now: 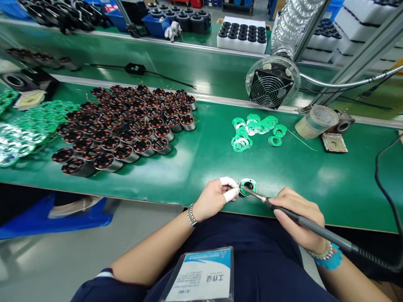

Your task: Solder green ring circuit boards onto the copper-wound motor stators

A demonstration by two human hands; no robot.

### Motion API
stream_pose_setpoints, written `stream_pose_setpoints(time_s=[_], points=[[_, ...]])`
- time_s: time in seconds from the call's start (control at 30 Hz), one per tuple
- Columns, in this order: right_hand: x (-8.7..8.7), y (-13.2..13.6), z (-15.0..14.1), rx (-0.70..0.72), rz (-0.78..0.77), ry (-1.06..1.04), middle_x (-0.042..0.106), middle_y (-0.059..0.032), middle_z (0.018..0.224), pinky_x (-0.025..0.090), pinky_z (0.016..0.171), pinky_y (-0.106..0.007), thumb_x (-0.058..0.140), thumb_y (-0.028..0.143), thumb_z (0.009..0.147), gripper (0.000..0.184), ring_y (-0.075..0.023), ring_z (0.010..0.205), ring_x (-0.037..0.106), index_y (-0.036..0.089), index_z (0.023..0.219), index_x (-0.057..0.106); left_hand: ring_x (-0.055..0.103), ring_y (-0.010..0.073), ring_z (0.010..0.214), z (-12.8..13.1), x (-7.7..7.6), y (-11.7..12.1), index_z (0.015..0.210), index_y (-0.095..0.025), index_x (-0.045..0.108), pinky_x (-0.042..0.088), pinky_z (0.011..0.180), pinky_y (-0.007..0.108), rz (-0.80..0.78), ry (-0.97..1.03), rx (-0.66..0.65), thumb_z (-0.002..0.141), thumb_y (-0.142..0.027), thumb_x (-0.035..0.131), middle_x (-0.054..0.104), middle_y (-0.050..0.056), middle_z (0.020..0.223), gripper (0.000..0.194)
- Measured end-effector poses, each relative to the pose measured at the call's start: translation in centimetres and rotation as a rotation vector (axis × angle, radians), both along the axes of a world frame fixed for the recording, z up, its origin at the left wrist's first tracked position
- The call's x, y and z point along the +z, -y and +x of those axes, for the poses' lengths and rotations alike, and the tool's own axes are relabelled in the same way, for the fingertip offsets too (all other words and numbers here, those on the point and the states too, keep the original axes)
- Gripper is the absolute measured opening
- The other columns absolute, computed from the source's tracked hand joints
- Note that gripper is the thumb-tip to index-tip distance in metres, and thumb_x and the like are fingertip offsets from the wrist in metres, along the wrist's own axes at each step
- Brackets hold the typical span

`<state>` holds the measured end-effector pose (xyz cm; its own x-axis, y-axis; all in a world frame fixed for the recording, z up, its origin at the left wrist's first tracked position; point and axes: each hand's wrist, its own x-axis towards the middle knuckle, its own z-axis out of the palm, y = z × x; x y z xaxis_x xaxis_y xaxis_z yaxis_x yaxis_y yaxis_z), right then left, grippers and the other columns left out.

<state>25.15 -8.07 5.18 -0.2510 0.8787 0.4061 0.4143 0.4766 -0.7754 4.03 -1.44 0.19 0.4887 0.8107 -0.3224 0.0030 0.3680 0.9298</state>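
The left hand (pixel 214 199), with white tape (pixel 229 187) round two fingers, curls closely against a small round motor part (pixel 248 185) topped by a green ring board (pixel 253 183), steadying it on the green bench mat (pixel 327 197) near the front edge. The right hand (pixel 296 219) is closed pen-style on a soldering iron (pixel 317 230), well forward for control, with the tip (pixel 252 193) angled in at the ring; whether it touches, I can't quite tell. Rows of motor parts (pixel 126 126) and loose green ring boards (pixel 252 130) lie further up the mat.
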Motion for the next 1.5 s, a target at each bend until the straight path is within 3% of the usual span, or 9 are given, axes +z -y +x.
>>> stream_pose_setpoints(time_s=[0.57,0.9,1.0,1.17,1.23,1.3,1.37,1.43,1.5], points=[[-0.2,-0.2,0.1,0.070,-0.022,0.053,0.060,-0.0041,0.067,0.048,0.060,-0.033,0.055,0.008,0.078,0.026,-0.0170,0.064,0.055,0.017,0.101,0.064,0.057,0.0109,0.061,0.1,0.1,-0.1,0.072,-0.014,0.057,0.052,0.063,0.026,0.028,-0.040,-0.012,0.069,-0.026,0.065,0.058,0.000,0.065,0.014],[1.0,0.1,1.1,0.036,0.019,0.027,0.059,-0.0029,0.067,0.047,0.058,-0.032,0.056,0.004,0.076,0.034,-0.0166,0.064,0.055,0.020,0.105,0.064,0.057,0.0108,0.060,0.2,0.2,-0.2,0.072,-0.013,0.056,0.051,0.063,0.026,0.031,-0.074,-0.027,0.070,-0.025,0.062,0.059,0.002,0.067,0.014],[1.0,0.1,2.2,-0.063,0.045,0.026,0.062,-0.0031,0.070,0.047,0.058,-0.033,0.058,0.007,0.076,0.032,-0.0176,0.064,0.057,0.022,0.103,0.066,0.057,0.0118,0.061,0.2,0.1,-0.1,0.072,-0.014,0.056,0.051,0.062,0.026,0.034,-0.067,-0.020,0.069,-0.027,0.063,0.058,0.001,0.066,0.015],[-0.6,-2.4,5.7,-0.510,0.137,0.120,0.067,-0.0049,0.084,0.050,0.067,-0.036,0.061,0.020,0.080,0.016,-0.0210,0.076,0.062,0.024,0.094,0.068,0.056,0.0121,0.061,0.1,0.4,0.1,0.075,-0.015,0.053,0.050,0.062,0.027,0.085,-0.127,-0.059,0.073,-0.031,0.060,0.056,0.001,0.066,0.017],[-1.3,-4.6,8.0,-0.640,0.181,0.191,0.067,-0.0059,0.093,0.051,0.075,-0.037,0.058,0.024,0.083,0.018,-0.0222,0.085,0.063,0.022,0.099,0.066,0.055,0.0119,0.057,0.1,0.8,0.1,0.091,-0.015,0.052,0.049,0.059,0.027,0.138,-0.220,-0.100,0.075,-0.033,0.058,0.057,0.001,0.070,0.025],[-1.6,-7.0,10.6,-0.756,0.300,0.265,0.066,-0.0087,0.099,0.049,0.083,-0.039,0.056,0.026,0.085,0.022,-0.0234,0.093,0.061,0.020,0.105,0.062,0.057,0.0142,0.059,0.3,1.1,0.0,0.115,-0.017,0.045,0.049,0.059,0.030,0.289,-0.358,-0.165,0.070,-0.036,0.065,0.060,0.005,0.082,0.052],[-1.8,-9.2,12.8,-0.769,0.322,0.352,0.063,-0.0115,0.106,0.045,0.090,-0.038,0.054,0.027,0.087,0.026,-0.0243,0.101,0.058,0.021,0.111,0.060,0.061,0.0208,0.075,0.7,1.3,-0.1,0.129,-0.022,0.038,0.050,0.071,0.037,0.500,-0.471,-0.243,0.065,-0.034,0.070,0.060,0.010,0.103,0.072],[-1.9,-10.8,14.3,-0.731,0.292,0.378,0.065,-0.0096,0.102,0.047,0.086,-0.036,0.055,0.029,0.086,0.024,-0.0234,0.095,0.061,0.024,0.109,0.061,0.059,0.0268,0.095,1.1,1.5,-0.4,0.131,-0.025,0.039,0.047,0.084,0.041,0.644,-0.521,-0.320,0.065,-0.029,0.069,0.056,0.012,0.118,0.072],[-2.0,-11.5,14.7,-0.715,0.262,0.357,0.068,-0.0061,0.088,0.051,0.077,-0.036,0.055,0.029,0.087,0.024,-0.0215,0.080,0.064,0.025,0.110,0.059,0.059,0.0273,0.098,1.3,1.8,-1.7,0.130,-0.026,0.041,0.046,0.085,0.040,0.678,-0.539,-0.361,0.067,-0.026,0.067,0.059,0.010,0.118,0.068]])
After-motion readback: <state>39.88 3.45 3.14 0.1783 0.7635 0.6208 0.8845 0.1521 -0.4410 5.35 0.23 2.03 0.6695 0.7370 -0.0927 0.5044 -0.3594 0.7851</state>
